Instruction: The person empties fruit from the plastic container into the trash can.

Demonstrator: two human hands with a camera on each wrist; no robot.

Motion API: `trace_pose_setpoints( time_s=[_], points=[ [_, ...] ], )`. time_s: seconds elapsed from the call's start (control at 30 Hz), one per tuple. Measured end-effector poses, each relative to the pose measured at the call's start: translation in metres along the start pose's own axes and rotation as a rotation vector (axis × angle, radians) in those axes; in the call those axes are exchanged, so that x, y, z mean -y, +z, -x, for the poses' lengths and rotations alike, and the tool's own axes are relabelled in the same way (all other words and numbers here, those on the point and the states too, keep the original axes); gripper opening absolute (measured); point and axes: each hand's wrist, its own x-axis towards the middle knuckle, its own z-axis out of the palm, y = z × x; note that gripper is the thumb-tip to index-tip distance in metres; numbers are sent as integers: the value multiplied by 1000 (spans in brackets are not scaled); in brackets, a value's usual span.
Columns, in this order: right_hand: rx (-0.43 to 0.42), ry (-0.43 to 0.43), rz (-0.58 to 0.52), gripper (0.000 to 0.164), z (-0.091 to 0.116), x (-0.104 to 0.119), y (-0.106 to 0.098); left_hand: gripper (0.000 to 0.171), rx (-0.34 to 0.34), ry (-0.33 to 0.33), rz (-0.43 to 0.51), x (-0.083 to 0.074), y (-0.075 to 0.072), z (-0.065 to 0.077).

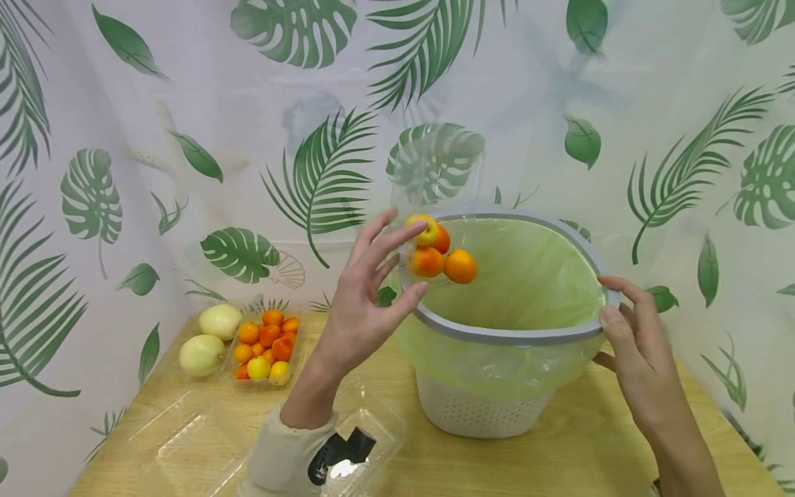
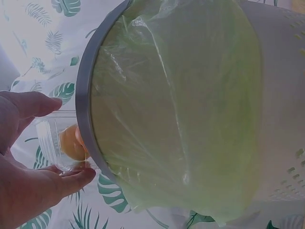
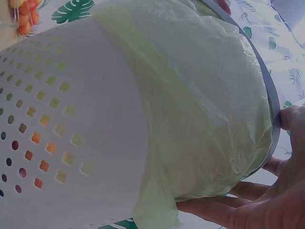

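My left hand (image 1: 357,304) grips a clear plastic box (image 2: 50,138), thumb and fingers on opposite sides, tipped over the bin's left rim. Several small orange fruits (image 1: 461,266) and a yellow one (image 1: 427,233) show at the box and the bin's mouth. The white perforated bin (image 1: 478,411) stands upright, lined with a thin pale green bag (image 1: 497,276) folded over its outside under a grey rim ring (image 1: 528,337). With my right hand (image 1: 646,373) I hold this ring at the right, thumb on top. Orange and red patches show through the bin's holes in the right wrist view.
At the table's back left stand a clear tray with two pale green melons (image 1: 201,354) and another with several orange and yellow fruits (image 1: 270,336). Clear plastic containers (image 1: 186,442) lie at the front left. A leaf-patterned curtain (image 1: 335,90) hangs behind the table.
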Motion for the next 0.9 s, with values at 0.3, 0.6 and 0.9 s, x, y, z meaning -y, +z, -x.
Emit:
trace_pose_setpoints(
  time_s=[0.3,0.6,0.9],
  points=[
    [-7,-27,-28,48,-1,0,2,59,-3,41,-48,-1,-1,0],
    [-9,-24,-42,48,2,2,-2,57,-10,87,-114,0,5,0],
    [-14,-10,-27,47,3,6,0,57,-58,128,-105,1,3,1]
  ],
)
